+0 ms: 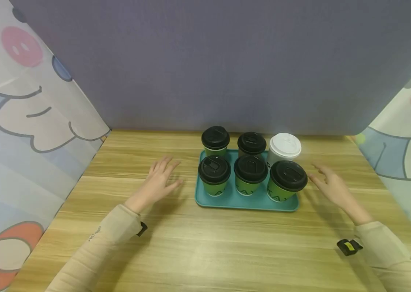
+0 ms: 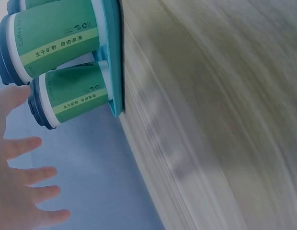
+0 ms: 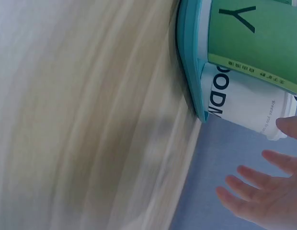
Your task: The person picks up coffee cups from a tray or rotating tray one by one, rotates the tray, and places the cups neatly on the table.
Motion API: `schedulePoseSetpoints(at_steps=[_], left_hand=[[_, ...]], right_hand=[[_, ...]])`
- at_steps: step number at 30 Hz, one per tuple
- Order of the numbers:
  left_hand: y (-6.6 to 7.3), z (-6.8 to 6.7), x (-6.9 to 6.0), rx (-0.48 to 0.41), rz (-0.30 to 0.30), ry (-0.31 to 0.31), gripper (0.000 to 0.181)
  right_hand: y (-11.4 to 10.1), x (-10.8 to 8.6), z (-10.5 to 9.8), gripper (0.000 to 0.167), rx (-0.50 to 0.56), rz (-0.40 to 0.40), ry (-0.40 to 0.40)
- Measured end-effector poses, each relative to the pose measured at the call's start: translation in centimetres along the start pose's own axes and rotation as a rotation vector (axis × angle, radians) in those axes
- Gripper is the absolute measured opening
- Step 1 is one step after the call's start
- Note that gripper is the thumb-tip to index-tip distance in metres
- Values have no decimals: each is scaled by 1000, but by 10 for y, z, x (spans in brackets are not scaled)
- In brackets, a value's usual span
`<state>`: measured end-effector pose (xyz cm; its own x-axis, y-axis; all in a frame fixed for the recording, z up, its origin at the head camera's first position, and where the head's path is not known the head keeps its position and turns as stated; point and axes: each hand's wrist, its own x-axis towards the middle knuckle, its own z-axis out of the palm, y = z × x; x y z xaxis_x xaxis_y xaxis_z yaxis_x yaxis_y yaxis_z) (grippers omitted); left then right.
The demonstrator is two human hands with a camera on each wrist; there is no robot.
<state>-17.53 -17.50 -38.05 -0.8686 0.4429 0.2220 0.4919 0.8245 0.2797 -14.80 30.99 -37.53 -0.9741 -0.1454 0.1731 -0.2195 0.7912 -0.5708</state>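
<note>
— While the head view gives the full layout, what do the wrist views add?

— Print, mostly. Left wrist view: strip of Chinese characters on the back-left cup, green; head view doesn't show that strip. Right wrist view: big "Y" on the front-right cup, also green, and "OODM" down the white cup. Head view has that one mostly hidden behind its front neighbour. White cup isn't in the left wrist frame.

— Counts?

— One teal tray, on the wood table, nearer its far edge. Six cups standing on it, two rows of three. Six lids: five black lids, one white lid, back right. Front row all green. Back-middle body mostly blocked, skip colour. Two wristbands, one per arm.

— Hands?

— Two, wide apart, one each side of the tray, nothing gripped. Left hand: fingers spread, off the tray's left side, touching no cup. Right hand: fingers loosely extended, tips just beside the front-right cup; can't tell if they touch.

— Background?

— One grey wall behind, two cartoon-print curtains, one per side.
</note>
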Motion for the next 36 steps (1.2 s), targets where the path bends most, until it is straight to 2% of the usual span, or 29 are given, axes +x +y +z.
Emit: schedulePoseSetpoints(at_steps=[9,17,22,25,26,30,32,33,36], left_hand=[[4,-1,-2,3,57,42,59],[7,-3,-4,-33,88,72,55],[11,-5,-5,-55,83,68,51],[12,-5,-6,-63,88,68,50],[13,-5,-6,-65,89,69,50],[13,-4,-8,-71,97,78,49],[13,-4,-8,-74,96,78,49],[13,-4,-8,-74,94,79,49],[13,-3,-8,-76,92,77,49]], right_hand=[[3,2,7,42,122,52,-65],[9,6,14,48,298,192,-186],[10,6,19,47,368,254,-199],[10,5,22,46,466,285,-212],[12,5,23,41,497,303,-220],[13,6,27,43,586,348,-256],[12,7,28,44,597,366,-273],[10,7,28,50,592,365,-281],[9,8,30,49,594,385,-304]])
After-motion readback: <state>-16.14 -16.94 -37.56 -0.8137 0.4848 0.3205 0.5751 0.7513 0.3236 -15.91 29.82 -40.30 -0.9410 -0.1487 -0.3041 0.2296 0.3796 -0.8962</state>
